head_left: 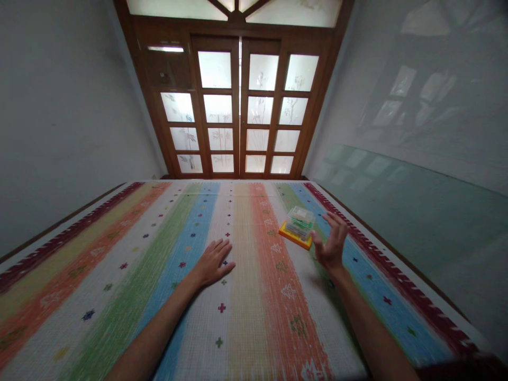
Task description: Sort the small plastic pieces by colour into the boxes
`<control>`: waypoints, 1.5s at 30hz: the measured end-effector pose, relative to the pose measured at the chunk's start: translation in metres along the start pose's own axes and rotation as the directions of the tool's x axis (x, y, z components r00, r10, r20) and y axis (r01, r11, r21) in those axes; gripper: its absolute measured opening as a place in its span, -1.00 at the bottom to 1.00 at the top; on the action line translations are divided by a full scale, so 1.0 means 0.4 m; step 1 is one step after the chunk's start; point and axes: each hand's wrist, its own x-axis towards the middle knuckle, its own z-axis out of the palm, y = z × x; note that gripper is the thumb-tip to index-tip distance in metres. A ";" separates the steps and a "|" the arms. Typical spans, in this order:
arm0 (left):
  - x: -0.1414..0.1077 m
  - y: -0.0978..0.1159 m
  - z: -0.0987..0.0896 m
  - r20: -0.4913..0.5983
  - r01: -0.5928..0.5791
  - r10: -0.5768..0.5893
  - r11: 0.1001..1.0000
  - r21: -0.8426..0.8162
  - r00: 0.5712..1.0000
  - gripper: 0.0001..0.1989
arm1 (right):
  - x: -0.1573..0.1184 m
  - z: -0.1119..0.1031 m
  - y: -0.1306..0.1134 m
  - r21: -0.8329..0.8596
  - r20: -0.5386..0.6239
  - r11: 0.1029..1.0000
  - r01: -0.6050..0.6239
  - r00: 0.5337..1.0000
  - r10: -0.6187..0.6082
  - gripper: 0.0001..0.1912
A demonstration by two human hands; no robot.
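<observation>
A small box with a clear lid [300, 218] and a yellow base [295, 237] sits on the striped tablecloth [243, 317], right of centre. Something green and white shows through its lid, too small to make out. My right hand [331, 243] is raised beside the box's right side, thumb and fingers apart, with nothing in it. The thumb tip is close to the box's near right corner; whether it touches, I cannot tell. Left of centre, my left hand [214, 263] lies flat on the cloth with its fingers stretched out, holding nothing.
Beyond the table's far edge stands a wooden door [239, 106] with several frosted glass panes. A grey wall [71, 95] runs along the left. On the right, a pale green glass panel [397, 211] lies along the white wall [448, 106].
</observation>
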 end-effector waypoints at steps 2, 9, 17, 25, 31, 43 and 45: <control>0.006 0.006 -0.004 0.035 0.004 -0.005 1.000 0.006 0.999 -0.33 | -0.009 0.016 -0.038 0.036 0.051 0.995 0.091 0.994 -0.093 -0.57; 0.016 0.014 -0.008 0.092 -0.025 0.025 1.000 -0.002 0.995 -0.29 | -0.112 0.110 -0.116 0.239 0.557 0.958 0.156 0.787 -0.267 -0.48; 0.010 0.018 -0.002 0.079 -0.038 0.037 0.999 0.020 0.996 -0.33 | -0.183 0.151 -0.121 0.168 0.865 0.978 0.121 0.458 -0.206 -0.29; 0.010 0.029 -0.014 0.124 -0.049 0.043 0.998 0.042 0.991 -0.27 | -0.199 0.163 -0.115 0.188 0.854 0.971 0.151 0.463 -0.237 -0.32; 0.009 0.027 -0.006 0.112 -0.060 0.053 0.997 0.058 0.992 -0.28 | -0.195 0.157 -0.122 0.183 0.856 0.971 0.156 0.460 -0.235 -0.33; 0.010 0.029 -0.002 0.099 -0.056 0.050 0.996 0.068 0.994 -0.31 | -0.195 0.157 -0.124 0.172 0.869 0.973 0.153 0.441 -0.224 -0.32; 0.010 0.027 0.000 0.087 -0.061 0.055 0.996 0.061 0.995 -0.32 | -0.196 0.157 -0.123 0.174 0.869 0.973 0.150 0.442 -0.223 -0.33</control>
